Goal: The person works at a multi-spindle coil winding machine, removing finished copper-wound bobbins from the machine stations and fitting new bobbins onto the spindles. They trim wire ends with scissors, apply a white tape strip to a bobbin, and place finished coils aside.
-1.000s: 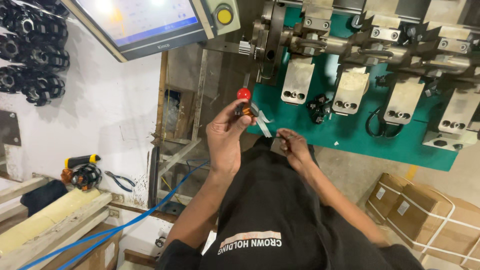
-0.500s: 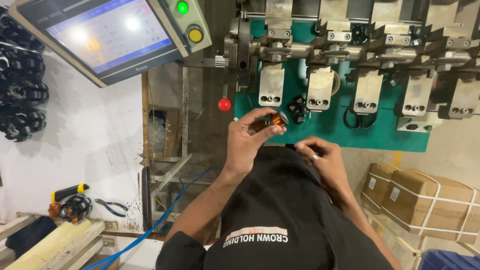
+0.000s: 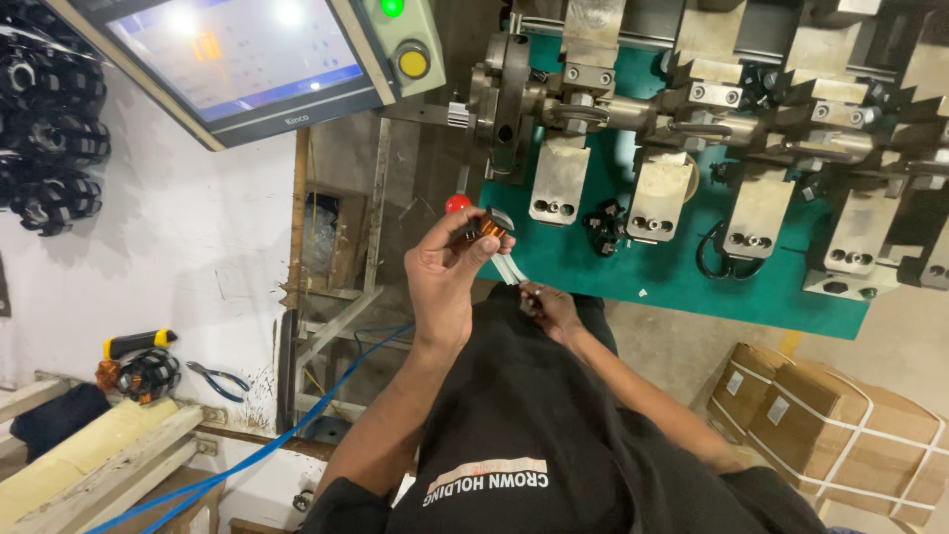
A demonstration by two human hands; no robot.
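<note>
Strapped brown cartons [image 3: 840, 435] sit lower right; left hand [image 3: 450, 282] grips a copper-wound coil [image 3: 484, 227], right hand [image 3: 549, 307] apparently pinches its white strips [image 3: 509, 269].

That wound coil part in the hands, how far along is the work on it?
Done: the small coil part already carries copper winding. In hand: the left hand holds it up while the right hand grips white strips hanging from it. Left: the strips are not yet trimmed or tucked, the part is not on the green winding machine, and more black cores hang on the wall.
</note>
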